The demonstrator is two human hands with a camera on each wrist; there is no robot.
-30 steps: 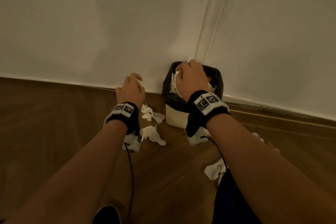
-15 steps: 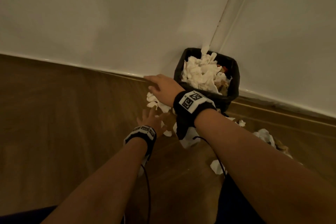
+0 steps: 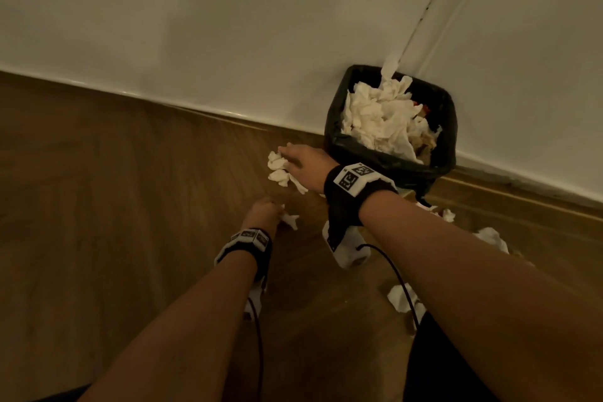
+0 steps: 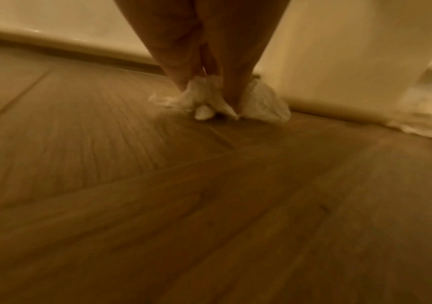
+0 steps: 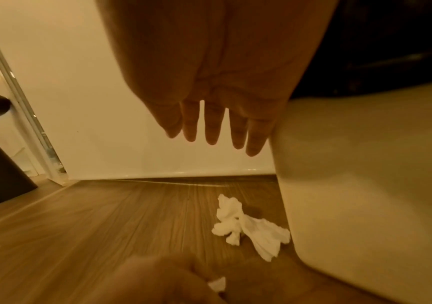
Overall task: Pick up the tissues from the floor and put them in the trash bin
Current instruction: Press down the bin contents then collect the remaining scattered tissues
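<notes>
Down on the wooden floor (image 3: 98, 206), toward the left of the scene, the person's left hand (image 3: 262, 210) has its fingertips (image 4: 181, 82) drawn together on a small crumpled tissue (image 4: 204, 100), pinching it right at floor level; the wrist view is blurred, so how firm the hold is cannot be told for sure. A little to the right and nearer the wall (image 3: 228, 26), the right hand (image 3: 305, 165) hangs over a bunch of crumpled tissues (image 5: 246, 226) lying on the floor beside the bin. Its fingers (image 5: 212, 127) are straight and slightly apart, holding nothing, and in the wrist view they are clear of the paper below. Further right stands the trash bin (image 3: 336, 121), lined with a black bag and set against the wall close to the corner. It is heaped with white tissues (image 3: 378, 114) that rise above its rim, with a bit of red showing among them. To the right of the bin, more loose tissues (image 3: 492, 237) lie scattered on the floor near the skirting, and another piece (image 3: 399, 299) lies beside the right forearm.
</notes>
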